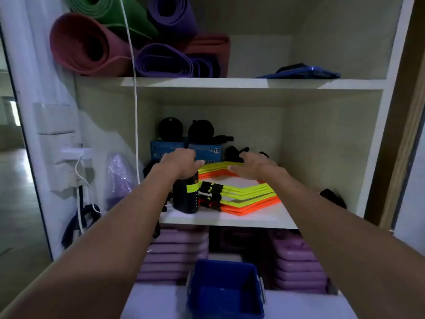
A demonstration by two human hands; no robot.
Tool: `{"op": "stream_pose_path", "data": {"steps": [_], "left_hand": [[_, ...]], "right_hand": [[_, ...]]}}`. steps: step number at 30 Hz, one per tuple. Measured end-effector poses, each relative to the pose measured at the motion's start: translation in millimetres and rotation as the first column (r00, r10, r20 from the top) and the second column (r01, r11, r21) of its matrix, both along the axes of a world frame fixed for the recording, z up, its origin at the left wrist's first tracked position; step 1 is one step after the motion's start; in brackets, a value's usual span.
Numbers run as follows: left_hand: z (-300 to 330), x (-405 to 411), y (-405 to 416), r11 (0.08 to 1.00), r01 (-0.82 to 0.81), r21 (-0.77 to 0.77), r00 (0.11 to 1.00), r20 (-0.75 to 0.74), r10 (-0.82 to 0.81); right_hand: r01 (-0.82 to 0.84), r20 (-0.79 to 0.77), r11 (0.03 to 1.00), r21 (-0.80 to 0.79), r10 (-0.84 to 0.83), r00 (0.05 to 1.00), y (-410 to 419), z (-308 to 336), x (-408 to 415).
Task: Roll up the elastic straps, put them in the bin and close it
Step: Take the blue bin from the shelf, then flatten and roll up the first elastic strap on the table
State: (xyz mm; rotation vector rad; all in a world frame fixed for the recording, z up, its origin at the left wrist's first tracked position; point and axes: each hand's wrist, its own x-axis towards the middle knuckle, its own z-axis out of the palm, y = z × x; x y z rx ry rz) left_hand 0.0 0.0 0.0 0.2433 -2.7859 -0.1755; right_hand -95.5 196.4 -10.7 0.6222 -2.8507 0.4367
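A tangle of black elastic straps [236,152] lies at the back of the middle shelf. My right hand [253,167] reaches toward it with fingers spread flat, hovering over a stack of yellow and orange hexagon frames [243,199]. My left hand [180,162] is closed over the top of an upright black cylinder with a yellow band [186,195] at the shelf's front. The blue bin [208,270] stands open below, on a white surface near me. A blue lid [307,72] lies on the upper shelf at the right.
Rolled yoga mats [92,46] fill the upper shelf's left side. Blue boxes [204,150] with black discs on top stand at the back. Purple step boards [296,261] are stacked below. A white cord [135,111] hangs down the left. Another black item [332,196] sits far right.
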Motion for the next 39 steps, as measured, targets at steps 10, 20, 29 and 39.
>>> {"op": "stream_pose_path", "data": {"steps": [10,20,29,39], "left_hand": [[-192.8,51.0,-4.1,0.997,0.014,-0.076,0.986,0.166,-0.001],[-409.8,150.4,30.2,1.0,-0.026,-0.011,0.928,0.372,0.028],[-471.9,184.0,99.3,0.995,0.054,0.086,0.884,0.459,-0.087],[-514.5,201.3,133.3,0.978,0.007,0.206,0.889,0.446,-0.101]], "right_hand": [[-0.088,0.082,0.996,-0.018,0.089,0.993,6.2,-189.3,41.8],[-0.153,0.299,0.988,-0.025,0.153,0.942,51.0,-409.9,149.5],[-0.14,0.384,0.988,0.063,0.106,0.917,72.0,-444.8,164.7],[-0.325,0.374,0.864,0.385,0.176,0.911,75.6,-466.0,141.3]]}}
